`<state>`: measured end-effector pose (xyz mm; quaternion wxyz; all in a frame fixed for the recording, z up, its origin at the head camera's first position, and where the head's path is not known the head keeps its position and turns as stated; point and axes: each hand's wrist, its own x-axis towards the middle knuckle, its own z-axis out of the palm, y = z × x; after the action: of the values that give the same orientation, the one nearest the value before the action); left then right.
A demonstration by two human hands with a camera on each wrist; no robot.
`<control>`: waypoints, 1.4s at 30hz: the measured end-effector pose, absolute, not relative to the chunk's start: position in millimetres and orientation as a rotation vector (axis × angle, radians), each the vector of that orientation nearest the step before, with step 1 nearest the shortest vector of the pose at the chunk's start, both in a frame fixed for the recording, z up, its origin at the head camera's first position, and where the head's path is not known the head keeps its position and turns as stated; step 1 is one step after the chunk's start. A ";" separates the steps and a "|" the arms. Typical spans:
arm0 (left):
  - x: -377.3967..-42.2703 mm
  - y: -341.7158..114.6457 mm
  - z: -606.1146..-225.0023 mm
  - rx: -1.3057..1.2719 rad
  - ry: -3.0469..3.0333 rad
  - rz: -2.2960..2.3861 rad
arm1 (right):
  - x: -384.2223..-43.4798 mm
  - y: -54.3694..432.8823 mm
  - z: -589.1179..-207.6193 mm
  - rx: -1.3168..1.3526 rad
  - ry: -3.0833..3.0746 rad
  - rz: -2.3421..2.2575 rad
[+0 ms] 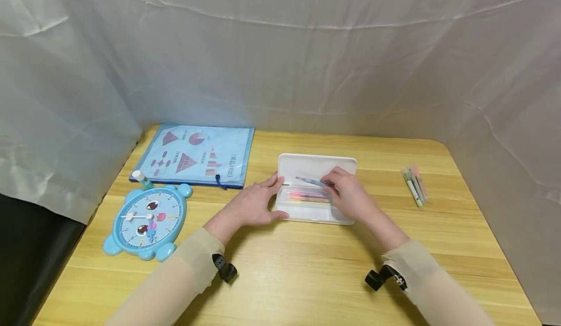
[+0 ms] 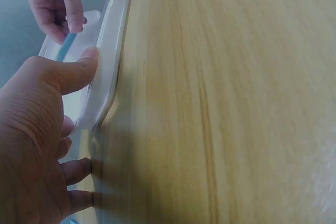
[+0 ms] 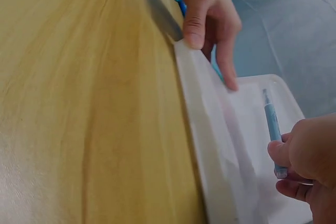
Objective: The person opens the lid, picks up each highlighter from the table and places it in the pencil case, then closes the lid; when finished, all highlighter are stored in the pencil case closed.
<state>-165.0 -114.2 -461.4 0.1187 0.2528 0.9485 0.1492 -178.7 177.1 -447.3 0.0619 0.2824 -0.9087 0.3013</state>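
Apparently the work is about midway: coloured pens (image 1: 308, 197) already lie in the white case (image 1: 307, 212), while the blue pen (image 1: 310, 181) above it and perhaps the bunched pens (image 1: 414, 187) on the table (image 1: 302, 272) at three o'clock remain to be dealt with. The right hand (image 1: 348, 197) pinches the blue pen between thumb and fingers; its narrow end points between nine and ten o'clock, the long axis nearly parallel to the case's length. The left hand (image 1: 253, 203), fingers apart, touches the case's nine-o'clock end.

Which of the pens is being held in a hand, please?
The light blue pen, pinched in the right hand above the open white case; the other visible pens lie inside the case or on the table.
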 end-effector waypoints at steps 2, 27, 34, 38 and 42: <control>-165.2 -113.9 -461.5 0.738 2.772 0.435 | -179.2 175.3 -450.7 0.860 -2.767 0.898; -165.7 -114.0 -462.4 0.746 2.773 0.438 | -179.1 175.4 -466.1 0.986 -2.795 0.696; -166.0 -113.8 -462.7 0.746 2.771 0.441 | -178.9 174.5 -464.9 0.967 -2.804 0.713; -166.4 -113.8 -463.4 0.746 2.775 0.440 | -178.7 175.1 -465.3 0.962 -2.791 0.724; -166.3 -113.9 -463.9 0.745 2.777 0.445 | -179.0 177.3 -462.9 0.942 -2.793 0.765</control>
<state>-166.3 -113.9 -463.9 0.1159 0.2542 0.9481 0.1519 -179.0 177.3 -462.9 0.0480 0.3091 -0.9160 0.2511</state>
